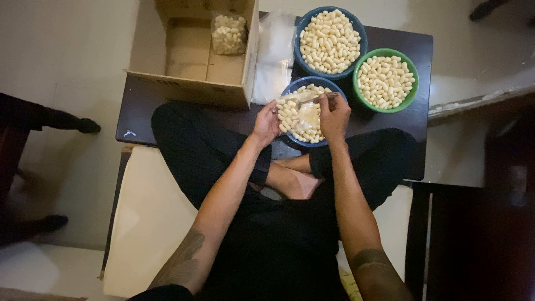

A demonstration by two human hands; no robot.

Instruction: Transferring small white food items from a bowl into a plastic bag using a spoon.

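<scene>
Dark table [167, 120] | clear bag [298, 111] between both hands' fingers [329, 108], over blue bowl [295, 86]

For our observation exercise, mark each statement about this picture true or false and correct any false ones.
1. Both hands hold a clear bag of pale pieces over a blue bowl. True.
2. The green bowl is empty. False: it is full of pale pieces.
3. A filled bag lies in the cardboard box. True.
4. The right hand rests on the person's knee. False: it grips the clear bag, as does the left hand.
</scene>
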